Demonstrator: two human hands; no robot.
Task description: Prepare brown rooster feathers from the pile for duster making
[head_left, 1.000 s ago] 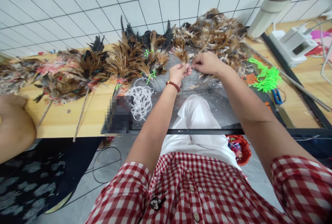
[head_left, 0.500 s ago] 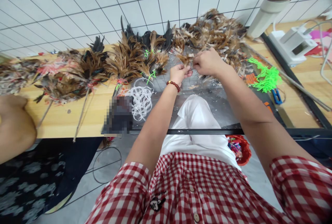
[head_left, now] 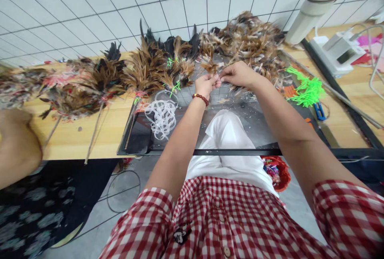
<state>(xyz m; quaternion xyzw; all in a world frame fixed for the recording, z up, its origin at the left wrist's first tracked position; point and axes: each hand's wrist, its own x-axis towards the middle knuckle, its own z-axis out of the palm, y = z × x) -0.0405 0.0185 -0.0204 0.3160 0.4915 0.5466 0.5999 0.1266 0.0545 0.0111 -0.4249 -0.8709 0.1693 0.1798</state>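
Note:
My left hand [head_left: 207, 84], with a beaded bracelet at the wrist, pinches the base of a small bunch of brown feathers [head_left: 211, 67]. Close against it, my right hand [head_left: 238, 74] has its fingertips pressed together at the same spot; what they grip is too small to make out. Behind both hands rises a large heap of loose brown feathers [head_left: 249, 37]. To the left stand bundled brown and black feathers [head_left: 147, 65], some bound with green ties [head_left: 175, 88]. The hands are above a dark, glossy sheet [head_left: 192, 125] with scraps on it.
White plastic strips [head_left: 162, 118] lie beside a black phone [head_left: 138, 133] at left. Right are green ties [head_left: 309, 89], a blue-handled tool [head_left: 320, 111], a white bottle [head_left: 312, 13] and a power strip [head_left: 333, 57]. Another person's arm [head_left: 18, 147] reaches in at far left.
My right hand has moved slightly down and left, bringing its fingertips to the left hand's fingers. The left hand stays nearly in place with the feathers.

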